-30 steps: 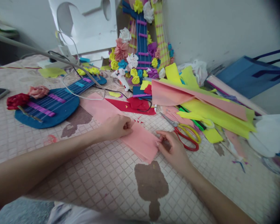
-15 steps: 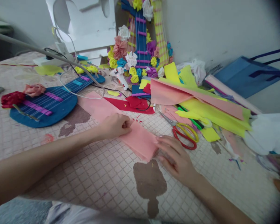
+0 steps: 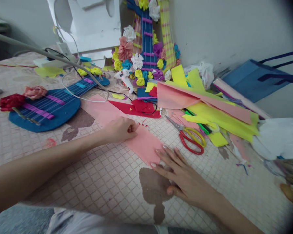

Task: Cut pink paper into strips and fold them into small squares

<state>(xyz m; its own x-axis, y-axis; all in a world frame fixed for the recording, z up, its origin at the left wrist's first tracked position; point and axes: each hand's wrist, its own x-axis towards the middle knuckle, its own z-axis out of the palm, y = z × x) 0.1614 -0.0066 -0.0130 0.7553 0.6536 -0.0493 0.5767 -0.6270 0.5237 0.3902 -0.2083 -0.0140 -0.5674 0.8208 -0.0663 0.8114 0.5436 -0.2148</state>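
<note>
A long strip of pink crepe paper [image 3: 146,144] lies slantwise across the table in front of me. My left hand [image 3: 119,130] is closed on the middle of the strip, thumb and finger pinched together against it. At the strip's near right end, my right hand [image 3: 178,174] lies flat with its fingers spread, the fingertips pressing on the paper's end. Scissors [image 3: 191,139] with red and yellow handles rest just beyond my right hand. Some red paper [image 3: 136,109] with small scraps sits behind the strip.
A blue paper guitar [image 3: 46,109] lies at left. At the back are a glue gun [image 3: 125,80], a cable [image 3: 85,74] and a flower-covered guitar shape [image 3: 147,42]. Yellow sheets [image 3: 222,120] are piled at right, near a blue bag [image 3: 254,79].
My right hand has gone from curled fingers at the strip's end to lying flat on it, and the end now looks flatter. My left hand stays in place.
</note>
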